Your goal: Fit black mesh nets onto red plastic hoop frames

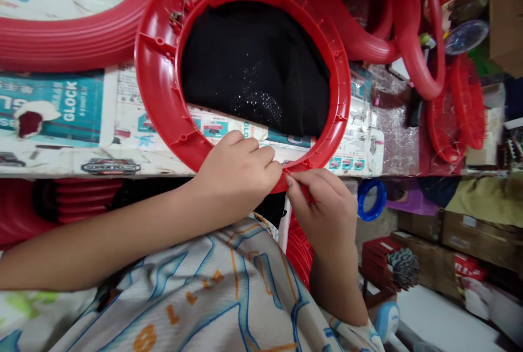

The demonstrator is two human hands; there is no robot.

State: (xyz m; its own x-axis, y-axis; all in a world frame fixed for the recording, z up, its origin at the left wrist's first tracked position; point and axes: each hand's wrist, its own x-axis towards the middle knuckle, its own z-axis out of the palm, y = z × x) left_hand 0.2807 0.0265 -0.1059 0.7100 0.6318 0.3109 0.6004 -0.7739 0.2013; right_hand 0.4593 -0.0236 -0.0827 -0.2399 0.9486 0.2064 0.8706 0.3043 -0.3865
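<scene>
A large red plastic ring [157, 68] lies on the paper-covered table [61, 156], with black mesh fabric [253, 63] spread inside it. My left hand [237, 169] pinches the ring's near rim with closed fingers. My right hand [322, 205] meets it at the same spot on the rim, fingertips pinched together. What is between the fingertips is too small to make out. A small metal clip [177, 14] sits on the ring's far left side.
More red rings [49, 41] and curved red tubes [412, 52] are stacked at the back. Red mesh baskets [453, 112] stand at the right. A blue tape roll [371, 199], cardboard boxes [469, 237] and a red crate [378, 256] sit below the table's edge.
</scene>
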